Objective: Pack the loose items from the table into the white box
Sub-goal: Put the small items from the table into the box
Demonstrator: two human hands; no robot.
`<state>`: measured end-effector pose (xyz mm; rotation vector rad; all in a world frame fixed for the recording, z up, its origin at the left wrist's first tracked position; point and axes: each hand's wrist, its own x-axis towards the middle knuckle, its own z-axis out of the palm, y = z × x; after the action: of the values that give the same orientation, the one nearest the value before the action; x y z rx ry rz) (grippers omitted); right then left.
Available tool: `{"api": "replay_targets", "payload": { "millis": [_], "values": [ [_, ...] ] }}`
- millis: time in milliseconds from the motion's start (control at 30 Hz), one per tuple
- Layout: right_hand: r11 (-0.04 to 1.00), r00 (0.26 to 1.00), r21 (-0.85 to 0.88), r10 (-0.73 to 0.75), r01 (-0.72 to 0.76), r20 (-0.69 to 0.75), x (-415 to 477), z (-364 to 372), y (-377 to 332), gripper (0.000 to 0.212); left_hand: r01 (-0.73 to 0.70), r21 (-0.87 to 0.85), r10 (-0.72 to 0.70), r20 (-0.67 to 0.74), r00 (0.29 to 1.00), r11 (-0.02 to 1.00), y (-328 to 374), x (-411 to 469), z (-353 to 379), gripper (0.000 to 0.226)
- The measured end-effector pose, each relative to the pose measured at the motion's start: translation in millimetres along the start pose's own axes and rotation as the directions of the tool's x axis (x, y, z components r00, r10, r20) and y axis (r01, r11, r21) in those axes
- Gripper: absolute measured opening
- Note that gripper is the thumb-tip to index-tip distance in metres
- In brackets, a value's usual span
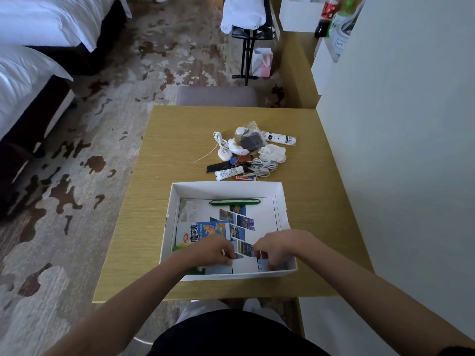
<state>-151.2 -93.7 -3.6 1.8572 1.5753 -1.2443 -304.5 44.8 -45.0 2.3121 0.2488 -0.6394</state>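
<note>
The white box (281,201) sits open on the wooden table (167,155), near its front edge. Inside lie a green pen (235,202), a printed photo sheet (241,222) and a blue-and-white snack packet (200,231). My left hand (213,249) and my right hand (277,246) are both down in the box's near end, fingers pinched on a small white-and-blue flat packet (244,265) standing against the front wall. Beyond the box lies a pile of loose items: a white tube (230,172), white cables (262,168), a grey pouch (250,143), a white cloth bag (272,153).
A white wall or cabinet (398,150) runs along the table's right side. A grey stool (217,95) stands behind the table. Beds (30,73) are at the left across patterned carpet. Bottles (325,19) stand on a far counter.
</note>
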Motion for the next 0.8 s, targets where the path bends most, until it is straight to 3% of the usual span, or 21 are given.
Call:
{"api": "replay_targets", "payload": {
  "millis": [300,433,533,600,700,800],
  "values": [
    [0.963,0.997,-0.259,-0.070,0.078,0.042,-4.0,-5.5,-6.8,0.042,0.002,-0.034,-0.002,-0.010,1.000,0.999,6.1,-5.9,-1.9,0.020],
    [0.968,0.986,-0.188,-0.159,0.167,0.056,-4.4,-22.6,-1.0,0.044,0.010,-0.053,-0.010,0.014,1.000,0.999,10.2,-14.0,-5.4,0.023],
    [0.978,0.966,-0.078,-0.203,0.193,-0.157,-4.9,-42.6,5.8,0.041,0.040,-0.147,-0.051,-0.072,0.996,0.988,10.0,-25.7,-22.2,0.022],
    [0.968,0.892,0.025,-0.218,0.248,-0.396,-3.3,-58.0,9.4,0.032,0.041,-0.206,-0.087,-0.219,0.972,0.978,7.0,-32.4,-43.3,0.018],
    [0.939,0.757,0.150,-0.148,0.310,-0.636,3.5,-81.6,17.0,0.026,0.022,-0.253,-0.146,-0.482,0.864,0.967,-1.9,-32.7,-78.8,0.018],
    [0.931,0.678,0.205,-0.058,0.301,-0.732,18.6,-105.8,25.6,0.024,-0.017,-0.219,-0.130,-0.638,0.759,0.976,-14.8,-21.4,-113.6,0.020]
  ]
}}
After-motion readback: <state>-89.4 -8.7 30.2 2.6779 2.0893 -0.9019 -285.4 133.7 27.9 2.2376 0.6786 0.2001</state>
